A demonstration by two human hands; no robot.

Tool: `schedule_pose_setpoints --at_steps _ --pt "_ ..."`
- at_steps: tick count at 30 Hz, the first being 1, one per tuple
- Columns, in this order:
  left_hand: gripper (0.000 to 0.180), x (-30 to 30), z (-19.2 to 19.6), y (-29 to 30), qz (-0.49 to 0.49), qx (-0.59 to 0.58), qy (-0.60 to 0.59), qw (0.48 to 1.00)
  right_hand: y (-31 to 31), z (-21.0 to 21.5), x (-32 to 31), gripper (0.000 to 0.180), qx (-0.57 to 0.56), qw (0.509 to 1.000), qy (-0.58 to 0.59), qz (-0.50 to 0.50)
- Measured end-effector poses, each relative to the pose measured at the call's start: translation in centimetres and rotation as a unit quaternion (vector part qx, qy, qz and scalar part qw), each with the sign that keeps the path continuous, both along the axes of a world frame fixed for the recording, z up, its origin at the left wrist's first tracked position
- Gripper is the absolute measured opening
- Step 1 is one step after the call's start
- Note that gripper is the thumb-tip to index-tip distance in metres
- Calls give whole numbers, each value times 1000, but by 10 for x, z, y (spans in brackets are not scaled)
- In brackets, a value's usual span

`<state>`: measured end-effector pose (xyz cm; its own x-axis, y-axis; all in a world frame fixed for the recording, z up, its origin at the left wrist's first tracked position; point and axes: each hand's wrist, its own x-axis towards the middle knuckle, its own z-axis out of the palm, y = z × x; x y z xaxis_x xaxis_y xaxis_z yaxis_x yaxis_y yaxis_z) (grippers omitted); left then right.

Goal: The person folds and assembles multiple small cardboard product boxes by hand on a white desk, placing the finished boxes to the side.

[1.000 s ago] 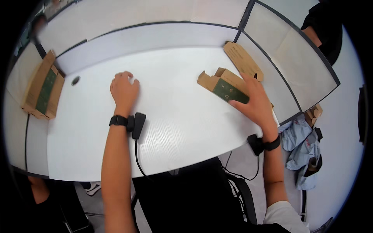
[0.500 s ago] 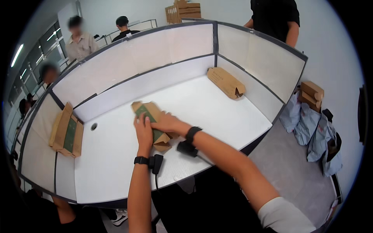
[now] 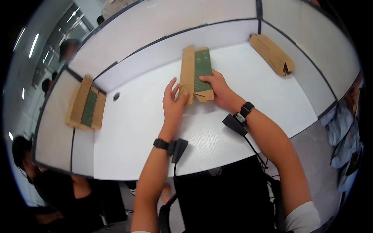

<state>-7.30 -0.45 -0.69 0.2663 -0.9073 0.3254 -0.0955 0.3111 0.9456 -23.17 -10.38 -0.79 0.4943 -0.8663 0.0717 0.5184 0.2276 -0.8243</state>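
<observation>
An elongated brown cardboard box (image 3: pixel 187 72) with a green panel (image 3: pixel 202 66) is raised toward the middle of the desk. A long flap stands up along its left side, and small end flaps stick out at its near end. My right hand (image 3: pixel 220 88) grips the box's right side, thumb over the green panel, other fingers mostly hidden. My left hand (image 3: pixel 173 105) touches the near left corner with its thumb; its visible fingers are stretched and apart beside the edge. Whether any left fingers reach under the box is hidden.
Low partition walls (image 3: pixel 217 35) enclose the white desk (image 3: pixel 136 132). A brown and green box (image 3: pixel 90 106) leans at the left wall; a closed brown box (image 3: pixel 272 54) lies along the right one. A cable hole (image 3: pixel 116 96) is at the left. Grey bags (image 3: pixel 342 128) stand on the floor at right.
The box has turned from slanted to nearly upright in the view, its green panel now facing me. My right hand has moved to its right side, my left to its near left corner. The view has shifted.
</observation>
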Motion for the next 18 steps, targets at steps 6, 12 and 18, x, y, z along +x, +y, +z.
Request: schedule_pose_setpoints --at_steps 6,12,18 --pt "54 -4 9 3 -67 77 24 994 25 22 4 81 -88 993 46 57" --pt "68 -5 18 9 -121 68 38 990 25 6 13 89 -67 990 69 -104" --pt "85 0 13 12 -15 -44 -130 990 23 3 10 83 -82 994 61 -41"
